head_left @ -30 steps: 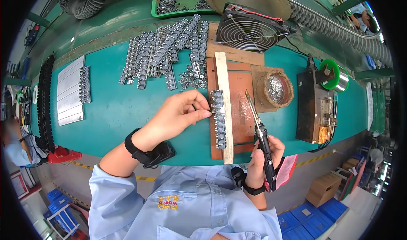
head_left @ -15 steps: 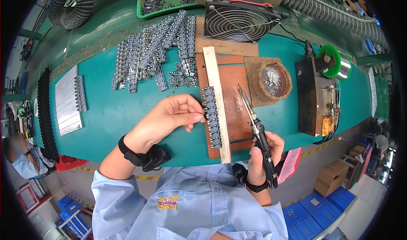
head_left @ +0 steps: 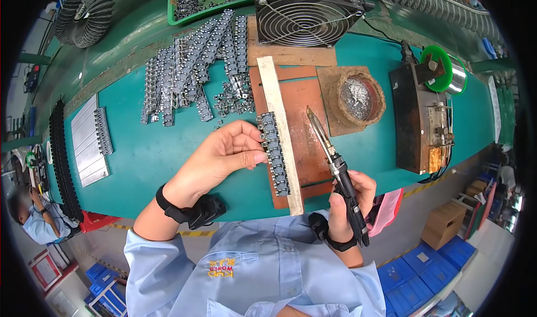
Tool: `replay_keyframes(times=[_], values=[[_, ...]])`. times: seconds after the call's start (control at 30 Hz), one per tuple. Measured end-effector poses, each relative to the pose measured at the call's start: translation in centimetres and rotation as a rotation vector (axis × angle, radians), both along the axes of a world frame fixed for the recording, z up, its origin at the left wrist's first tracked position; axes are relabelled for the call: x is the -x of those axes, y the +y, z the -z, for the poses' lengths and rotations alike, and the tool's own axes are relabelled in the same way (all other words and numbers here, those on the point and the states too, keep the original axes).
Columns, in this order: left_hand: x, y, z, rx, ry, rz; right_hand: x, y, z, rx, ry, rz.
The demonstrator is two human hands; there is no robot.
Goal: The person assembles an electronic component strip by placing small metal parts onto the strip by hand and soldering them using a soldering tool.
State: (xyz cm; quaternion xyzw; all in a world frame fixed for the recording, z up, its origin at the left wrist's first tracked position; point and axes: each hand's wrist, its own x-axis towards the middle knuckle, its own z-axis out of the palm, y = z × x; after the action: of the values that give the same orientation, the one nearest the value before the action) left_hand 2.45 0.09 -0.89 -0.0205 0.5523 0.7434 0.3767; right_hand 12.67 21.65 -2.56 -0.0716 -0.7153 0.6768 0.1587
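On green worktop (head_left: 151,171), along left side of wooden bar (head_left: 273,96), long axis running forward: circuit-board strip (head_left: 274,155). At its left edge, nearer: left hand (head_left: 224,152), half-curled, impossible to tell if gripping. Farther, rightward: right hand (head_left: 338,213), grasping soldering iron (head_left: 337,168).

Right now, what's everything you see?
Board: one, brown, middle
Wooden bar: one, pale, on board
Circuit strip: one, dark, along bar
Soldering iron: one, black, centre right
Piled strips: many, grey, upper left
Loose bits: many, grey, beside pile
Parts tray: one, green, top
Fan: one, black, top
Pot: one, brown, right
Metal box: one, dark, right
Wire reel: one, green, by box
Metal plate: one, silver, left
Another strip: one, grey, by plate
Ridged strips: unclear, black, far left
Hoses: two, grey, top corners
Bins: several, blue, lower corners
Cartons: some, brown, lower right
Worker: one, blue sleeve, left
Mat: one, green, under board
Left hand: one, bare, at circuit strip
Right hand: one, bare, holding iron
Sleeves: two, blue, bottom
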Motion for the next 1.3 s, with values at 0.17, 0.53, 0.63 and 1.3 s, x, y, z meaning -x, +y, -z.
replay_keyframes(times=[0.17,0.53,0.63,1.3], values=[[0.1,-0.1,-0.1,0.036,0.010,0.080,0.0,-0.1,-0.1,0.004,-0.004,0.002],[0.0,-0.2,-0.3,0.059,0.049,0.157,-0.1,-0.1,0.0,-0.029,-0.011,0.016],[0.0,0.0,-0.3,0.066,0.037,0.138,-0.2,0.0,0.0,-0.037,-0.020,0.013],[0.1,-0.2,0.3,0.036,0.021,0.133,-1.6,1.1,0.0,0.083,0.201,-0.140]])
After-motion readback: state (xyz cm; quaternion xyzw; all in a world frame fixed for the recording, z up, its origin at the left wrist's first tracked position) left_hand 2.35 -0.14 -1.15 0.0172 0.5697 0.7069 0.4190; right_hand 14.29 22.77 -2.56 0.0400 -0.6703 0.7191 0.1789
